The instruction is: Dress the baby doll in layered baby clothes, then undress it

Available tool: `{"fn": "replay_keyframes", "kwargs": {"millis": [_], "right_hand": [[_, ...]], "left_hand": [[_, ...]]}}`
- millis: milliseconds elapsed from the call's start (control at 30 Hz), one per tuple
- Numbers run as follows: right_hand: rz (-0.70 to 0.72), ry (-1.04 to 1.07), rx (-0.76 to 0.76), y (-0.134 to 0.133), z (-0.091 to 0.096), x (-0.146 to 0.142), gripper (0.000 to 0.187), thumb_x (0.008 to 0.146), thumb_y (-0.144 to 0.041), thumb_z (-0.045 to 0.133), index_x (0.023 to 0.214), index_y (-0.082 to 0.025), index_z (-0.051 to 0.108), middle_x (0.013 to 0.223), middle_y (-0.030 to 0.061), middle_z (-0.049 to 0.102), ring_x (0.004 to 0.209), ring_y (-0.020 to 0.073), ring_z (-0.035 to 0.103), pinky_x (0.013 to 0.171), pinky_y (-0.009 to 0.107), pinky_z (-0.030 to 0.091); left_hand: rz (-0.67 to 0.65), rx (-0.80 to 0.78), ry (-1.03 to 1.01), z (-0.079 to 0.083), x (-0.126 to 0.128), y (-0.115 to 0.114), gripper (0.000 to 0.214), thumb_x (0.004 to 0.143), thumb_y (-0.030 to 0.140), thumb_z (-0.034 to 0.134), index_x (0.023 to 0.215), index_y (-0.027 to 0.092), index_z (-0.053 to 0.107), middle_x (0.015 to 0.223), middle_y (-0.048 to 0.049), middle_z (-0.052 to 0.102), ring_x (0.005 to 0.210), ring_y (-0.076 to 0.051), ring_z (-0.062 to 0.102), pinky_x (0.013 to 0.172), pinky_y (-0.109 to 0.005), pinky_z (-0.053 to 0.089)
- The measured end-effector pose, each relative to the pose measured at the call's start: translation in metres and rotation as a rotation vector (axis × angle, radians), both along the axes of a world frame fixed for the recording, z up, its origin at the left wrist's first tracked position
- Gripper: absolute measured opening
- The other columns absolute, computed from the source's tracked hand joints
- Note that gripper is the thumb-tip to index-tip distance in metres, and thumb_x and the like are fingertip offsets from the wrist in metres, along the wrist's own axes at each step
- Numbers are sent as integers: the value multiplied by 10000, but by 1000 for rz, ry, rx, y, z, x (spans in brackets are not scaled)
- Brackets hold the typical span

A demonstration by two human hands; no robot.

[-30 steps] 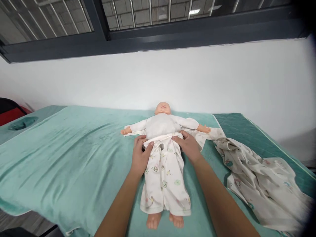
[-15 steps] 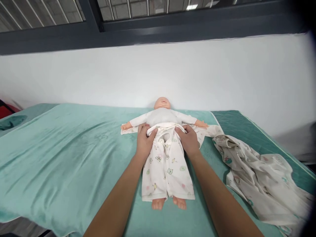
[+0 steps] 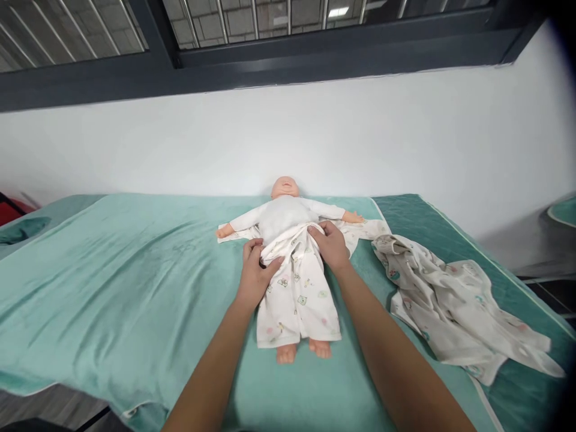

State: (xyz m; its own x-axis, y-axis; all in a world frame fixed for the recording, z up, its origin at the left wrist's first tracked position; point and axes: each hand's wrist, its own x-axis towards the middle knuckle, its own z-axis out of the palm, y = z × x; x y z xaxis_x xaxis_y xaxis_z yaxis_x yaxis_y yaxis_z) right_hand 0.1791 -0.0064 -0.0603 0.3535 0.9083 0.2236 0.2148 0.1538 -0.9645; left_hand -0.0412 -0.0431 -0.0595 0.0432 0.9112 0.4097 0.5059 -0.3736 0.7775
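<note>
A baby doll [image 3: 285,211] lies on its back on a teal towel [image 3: 112,276], head toward the wall, arms spread. It wears a white top and printed white trousers [image 3: 299,303]; bare feet stick out below. My left hand [image 3: 254,275] grips the trousers' waistband at the doll's left-side hip, fingers curled on the cloth. My right hand [image 3: 332,245] pinches the waistband at the other hip, slightly higher up the belly.
A crumpled printed cloth [image 3: 450,300] lies on the bed to the right of the doll. The white wall [image 3: 360,138] runs just behind the doll's head, under a dark window frame. The bed's near edge is at lower left.
Both hands stayed on the waistband; my right hand pulled it further up the doll's belly while my left dropped slightly lower. The camera view shifted, so the doll sits further left.
</note>
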Motion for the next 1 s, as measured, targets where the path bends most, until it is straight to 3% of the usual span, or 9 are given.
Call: {"fn": "replay_keyframes", "kwargs": {"millis": [133,367,467,633,733,867,1000], "right_hand": [[15,-27,3,-17,4,-1,359,772,-580,657,752,-226,605,694,-39,564,682,158,482,650,274,371],[139,-133,-8,-89,1,-11,448,841,-592,610,646,-216,464,580,-61,383,592,128,364,569,269,296],[184,-116,-13,-105,-3,-14,400,855,-590,604,735,-221,504,627,-59,436,614,134,396,581,267,317],[155,-116,0,-94,-4,-16,392,824,-588,641,948,-230,539,845,-24,570,793,176,516,711,283,396],[129,-167,9,-80,-3,-17,398,817,-601,626,928,-227,547,902,-5,597,890,202,539,783,301,403],[91,-196,30,-70,-3,-20,382,822,-607,587,828,-227,546,829,-17,597,845,190,538,763,295,399],[49,-217,23,-67,-2,-20,380,819,-600,572,809,-221,550,796,-16,588,816,192,534,751,305,389]], "left_hand": [[17,-30,-6,0,2,1,290,809,462,691,909,203,606,1271,-92,462,1224,-236,499,985,-325,440],[27,27,-10,-2,3,5,247,822,438,669,900,208,618,1235,-84,503,1194,-229,516,1031,-363,415],[9,63,-8,-4,2,7,217,822,402,668,912,212,613,1237,-84,509,1196,-227,518,1028,-360,422],[3,143,-23,-6,2,10,233,820,375,677,973,225,585,1177,-70,524,1162,-213,522,1032,-352,422],[9,153,-12,-6,3,12,235,828,397,673,964,227,584,1124,-57,536,1117,-204,527,1024,-349,425],[9,127,-18,-4,2,10,231,845,417,651,944,213,608,1168,-69,526,1118,-193,528,990,-316,445],[-4,92,-23,-5,-6,-7,226,864,420,627,901,197,635,1233,-89,502,1134,-203,534,988,-318,447]]}}
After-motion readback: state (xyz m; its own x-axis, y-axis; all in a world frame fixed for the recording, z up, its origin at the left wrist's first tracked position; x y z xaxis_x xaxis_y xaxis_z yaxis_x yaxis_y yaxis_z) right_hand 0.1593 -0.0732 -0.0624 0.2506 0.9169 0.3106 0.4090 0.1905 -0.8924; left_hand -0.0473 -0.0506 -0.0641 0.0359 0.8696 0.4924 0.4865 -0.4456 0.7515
